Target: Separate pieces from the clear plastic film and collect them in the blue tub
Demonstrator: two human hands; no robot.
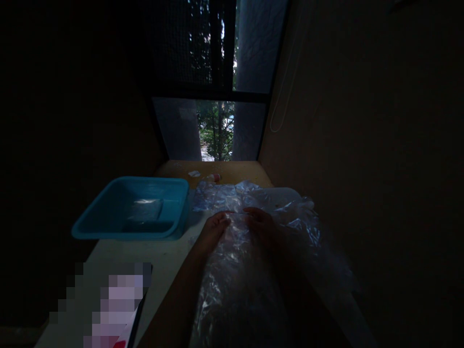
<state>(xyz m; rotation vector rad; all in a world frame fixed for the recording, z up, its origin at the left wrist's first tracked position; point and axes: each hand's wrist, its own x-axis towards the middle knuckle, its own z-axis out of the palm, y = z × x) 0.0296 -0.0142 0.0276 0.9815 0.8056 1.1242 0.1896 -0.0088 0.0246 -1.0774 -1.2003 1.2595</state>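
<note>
A clear, crinkled plastic bag (pixel 232 270) stretches from the table toward me between my forearms. My left hand (pixel 216 227) grips its far edge, with fingers curled inward. Opposite it, my right hand (pixel 261 224) pinches the same edge, a short gap from the left. Dim light hides the exact finger contact on the right. Beyond and right of my hands lies more loose clear plastic (pixel 250 191), shiny and rumpled. At left stands a blue plastic basin (pixel 177 232) with a flat clear packet (pixel 145 210) inside.
The pale table (pixel 166 261) runs toward a window (pixel 217 130). A small bottle with a reddish end (pixel 213 178) and a white scrap (pixel 194 173) lie on the wooden sill. A pixelated flat item (pixel 119 299) is at lower left. A cord loop (pixel 277 128) hangs at right.
</note>
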